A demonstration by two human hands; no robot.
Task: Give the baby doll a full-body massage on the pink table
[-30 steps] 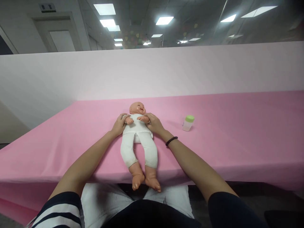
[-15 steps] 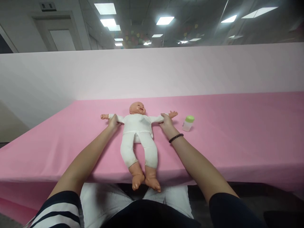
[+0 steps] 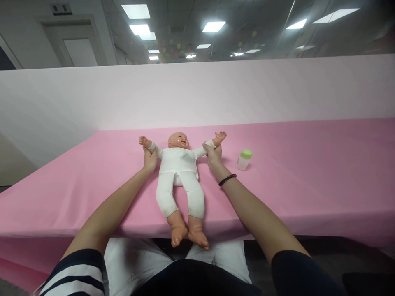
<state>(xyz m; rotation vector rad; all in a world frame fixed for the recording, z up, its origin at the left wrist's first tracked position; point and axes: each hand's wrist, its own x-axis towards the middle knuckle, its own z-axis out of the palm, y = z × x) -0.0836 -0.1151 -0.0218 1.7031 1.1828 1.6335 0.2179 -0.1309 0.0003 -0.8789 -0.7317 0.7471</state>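
A baby doll (image 3: 179, 160) in a white suit lies on its back on the pink cloth, head away from me and feet over the table's front edge. My left hand (image 3: 150, 159) is closed round the doll's arm on the left, just below its small hand. Round the doll's other sleeve, on the right, my right hand (image 3: 213, 157) is closed too, with a dark beaded band at the wrist. Both doll arms are spread and angled upward.
A small bottle with a green cap (image 3: 245, 160) stands right of my right hand. The pink-covered table (image 3: 308, 172) ends at a white partition (image 3: 216, 92) behind the doll.
The doll's arms have been raised and drawn inward, their hands now higher and nearer its head. My hands moved with them, still holding on.
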